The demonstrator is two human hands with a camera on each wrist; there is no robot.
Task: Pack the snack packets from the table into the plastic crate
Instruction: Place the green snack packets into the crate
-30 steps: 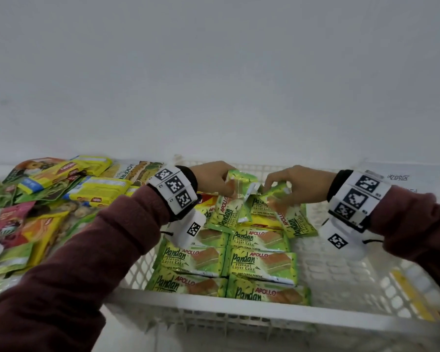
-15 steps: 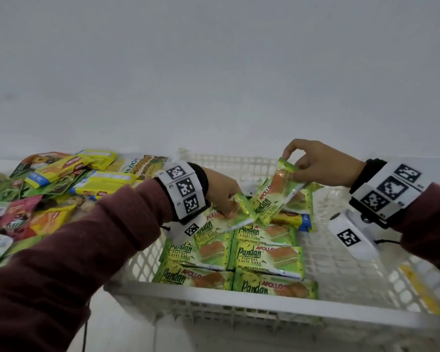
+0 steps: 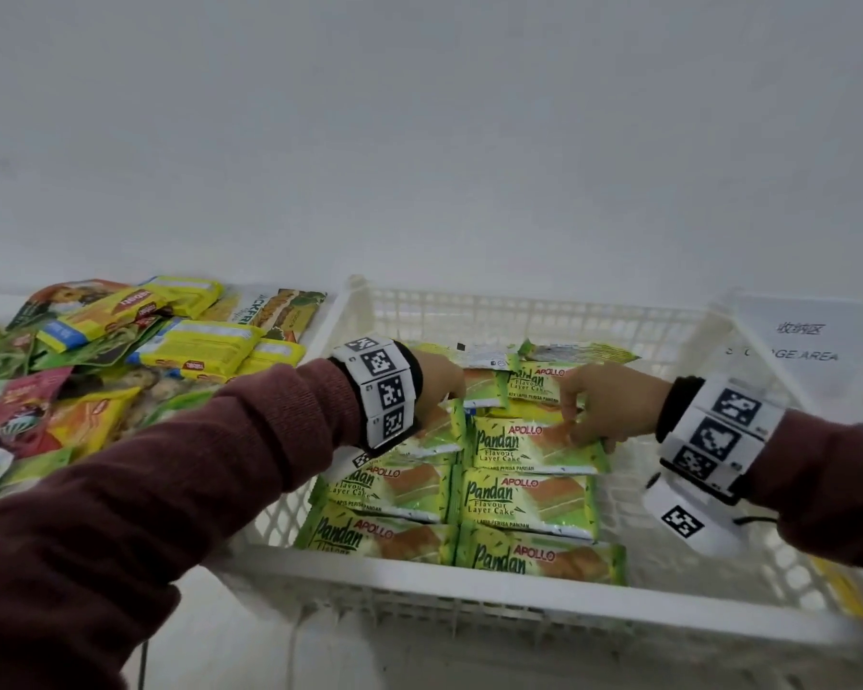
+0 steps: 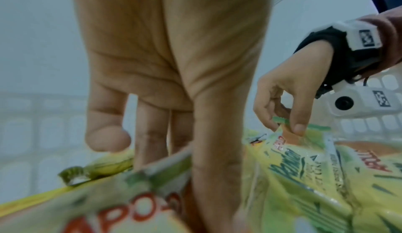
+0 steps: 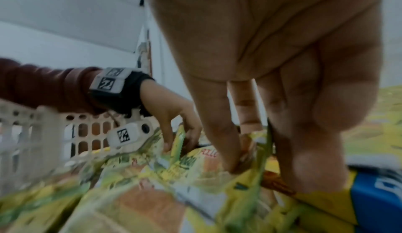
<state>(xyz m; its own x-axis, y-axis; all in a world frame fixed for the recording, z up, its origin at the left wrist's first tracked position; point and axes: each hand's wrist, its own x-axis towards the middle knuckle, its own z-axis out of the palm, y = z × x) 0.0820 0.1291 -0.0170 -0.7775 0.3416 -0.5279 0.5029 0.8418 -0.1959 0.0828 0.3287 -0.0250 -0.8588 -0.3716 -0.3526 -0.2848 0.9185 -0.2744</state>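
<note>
Both your hands are down inside the white plastic crate (image 3: 519, 585). Your left hand (image 3: 437, 385) pinches the edge of a green Pandan cake packet (image 3: 432, 430), thumb on one side and fingers (image 4: 150, 140) on the other. That packet sits at the 9 o'clock side of the crate, just beside the one your other hand holds. Your right hand (image 3: 614, 405) pinches the right end of another Pandan cake packet (image 3: 524, 448), which lies flat on the rows. Its fingers (image 5: 219, 133) are curled round the packet's sealed edge.

Four more Pandan packets (image 3: 524, 507) lie flat in two neat rows toward 6 o'clock. More packets sit toward 12 o'clock, by the far wall of the crate.

A heap of mixed snack packets (image 3: 120, 351) waits on the bench (image 3: 250, 654) at 9 o'clock, outside the crate. A paper sign (image 3: 808, 341) lies at 2 o'clock.
</note>
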